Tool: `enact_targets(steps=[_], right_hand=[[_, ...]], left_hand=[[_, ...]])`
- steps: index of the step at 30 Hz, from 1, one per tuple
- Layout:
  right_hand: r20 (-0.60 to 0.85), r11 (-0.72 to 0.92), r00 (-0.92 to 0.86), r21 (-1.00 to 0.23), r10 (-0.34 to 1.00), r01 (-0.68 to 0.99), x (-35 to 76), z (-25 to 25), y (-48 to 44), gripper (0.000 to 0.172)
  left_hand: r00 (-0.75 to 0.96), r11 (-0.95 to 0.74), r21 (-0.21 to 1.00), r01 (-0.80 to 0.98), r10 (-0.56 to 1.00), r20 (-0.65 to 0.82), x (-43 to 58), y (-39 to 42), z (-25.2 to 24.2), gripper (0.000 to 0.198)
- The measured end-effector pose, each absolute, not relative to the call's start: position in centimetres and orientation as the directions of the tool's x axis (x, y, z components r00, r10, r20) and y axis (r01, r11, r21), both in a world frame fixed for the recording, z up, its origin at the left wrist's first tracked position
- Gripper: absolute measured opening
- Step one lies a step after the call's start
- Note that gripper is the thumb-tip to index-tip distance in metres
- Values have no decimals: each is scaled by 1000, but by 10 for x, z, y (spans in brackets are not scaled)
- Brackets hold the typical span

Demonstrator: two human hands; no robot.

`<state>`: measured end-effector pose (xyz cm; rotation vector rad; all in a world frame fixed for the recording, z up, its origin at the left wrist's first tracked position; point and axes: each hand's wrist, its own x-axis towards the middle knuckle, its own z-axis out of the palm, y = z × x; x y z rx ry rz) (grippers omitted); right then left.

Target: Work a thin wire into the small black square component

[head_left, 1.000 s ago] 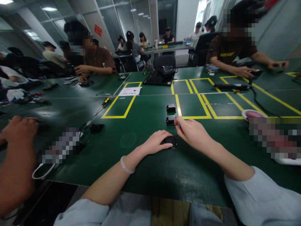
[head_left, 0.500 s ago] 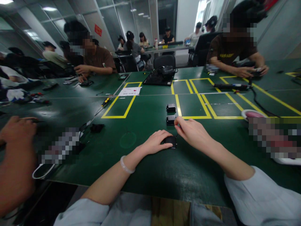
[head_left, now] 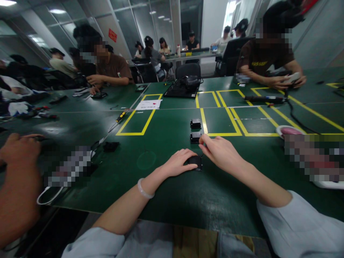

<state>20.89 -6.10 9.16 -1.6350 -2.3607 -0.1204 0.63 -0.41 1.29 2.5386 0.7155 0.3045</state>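
Observation:
My left hand point(head_left: 182, 162) lies over a small black box-like part point(head_left: 198, 163) on the green table, its thumb along the near side and its fingers across the far side. Just to the right, my right hand point(head_left: 218, 152) is closed in a pinch above the part's right edge. A thin dark tool point(head_left: 202, 155) shows below the pinching fingers, its tip by the part's right edge; its exact kind cannot be made out. Beyond my hands stand two similar black parts, a nearer one point(head_left: 195, 137) close to my right fingertips and a farther one point(head_left: 196, 124).
Yellow tape point(head_left: 143, 123) marks rectangles on the table. To the left lie a yellow-black screwdriver point(head_left: 120, 116), a black object point(head_left: 111, 146) and a co-worker's arm point(head_left: 20, 179). A white-rimmed tray point(head_left: 326, 184) is at right. Opposite, a black tool with a cable point(head_left: 264, 99) lies near another person.
My hands and the black parts stay nearly in place. Across the table at right, the co-worker's held object now shows a pale side.

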Motion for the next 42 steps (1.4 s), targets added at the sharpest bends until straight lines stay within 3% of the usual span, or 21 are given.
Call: enact_targets(steps=[27, 34, 42], right_hand=[[293, 386, -344, -96, 892, 918, 210, 90, -60, 13], [250, 376, -338, -127, 907, 918, 208, 94, -62, 19], [267, 373, -340, -84, 902, 924, 209, 90, -60, 15]], left_hand=[[840, -753, 501, 427, 535, 88, 6, -4, 14, 43], [838, -753, 497, 431, 539, 89, 6, -3, 12, 45], [839, -751, 503, 427, 537, 88, 6, -4, 13, 44]])
